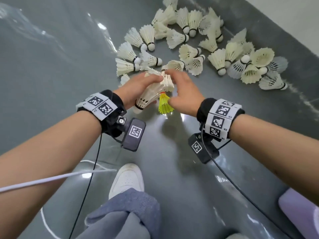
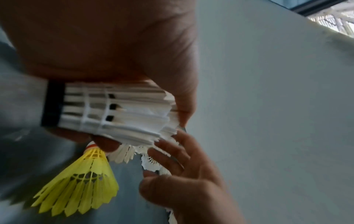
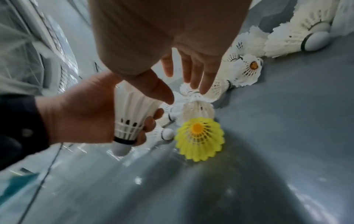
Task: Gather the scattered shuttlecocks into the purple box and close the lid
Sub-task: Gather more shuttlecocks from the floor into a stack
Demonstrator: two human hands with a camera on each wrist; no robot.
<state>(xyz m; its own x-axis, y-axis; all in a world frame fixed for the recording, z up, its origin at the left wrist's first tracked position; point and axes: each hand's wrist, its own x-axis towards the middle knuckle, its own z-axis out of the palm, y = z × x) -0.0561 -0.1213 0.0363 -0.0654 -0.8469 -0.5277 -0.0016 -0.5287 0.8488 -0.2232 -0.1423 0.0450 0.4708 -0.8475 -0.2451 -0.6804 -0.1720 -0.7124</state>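
— Fingers first: what grips what?
— Left hand [image 1: 138, 88] fingers [image 3: 151, 121] curl round a nested stack of white feather shuttlecocks [image 1: 151, 94], cork toward the wrist, skirts pointing away. Right hand [image 1: 184, 94] fingers [image 3: 193, 72] are straight, tips touching the stack's far end.
— And the yellow one?
— The yellow plastic shuttlecock [image 1: 164, 104] hangs under the fingers, skirt down.
— Any writing?
— None readable; the wristbands carry square coded markers only.
— Hidden parts?
— The purple box [image 1: 300, 211] is cut off at the frame edge. Loose shuttlecocks [image 1: 207, 45] lie beyond the fingertips on the grey floor [image 1: 51, 66].
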